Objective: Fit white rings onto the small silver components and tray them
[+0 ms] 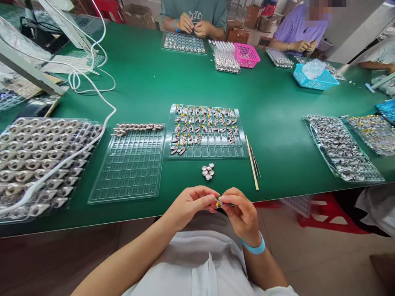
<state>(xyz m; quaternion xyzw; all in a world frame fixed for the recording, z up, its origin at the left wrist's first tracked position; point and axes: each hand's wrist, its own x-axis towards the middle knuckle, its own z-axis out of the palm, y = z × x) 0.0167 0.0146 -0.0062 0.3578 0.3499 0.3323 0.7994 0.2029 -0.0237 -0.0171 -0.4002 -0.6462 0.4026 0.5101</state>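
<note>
White cloth (pixel 197 263) is seen nearest, spread across the lap, with both forearms raised above it. At far left on the green counter (pixel 148 86) a shell tray (pixel 98 127) packed with silver pieces is laid, crossed by a white cable (pixel 106 121). Beside it a nearly bare tray (pixel 129 172) is set, with one row of parts (pixel 137 127) lined along its far edge.

The left hand (pixel 191 203) is closed, thumb and fingertips pinched on a small part (pixel 218 202) marked with yellow. This part is held just off the counter's near edge, above the lap, and is gripped from its other side by the right hand (pixel 242 213), likewise closed on it. Both sets of fingertips seem to be needed because so small a piece is hard to steady with one.

Round metal pieces (pixel 208 171) are kept in a cluster just beyond the hands, seemingly for easy reach. Behind them a half-filled tray (pixel 210 150) is placed squarely ahead. A wooden stick (pixel 252 168) is laid just right of that tray, and a full tray (pixel 322 150) is set farther right.
</note>
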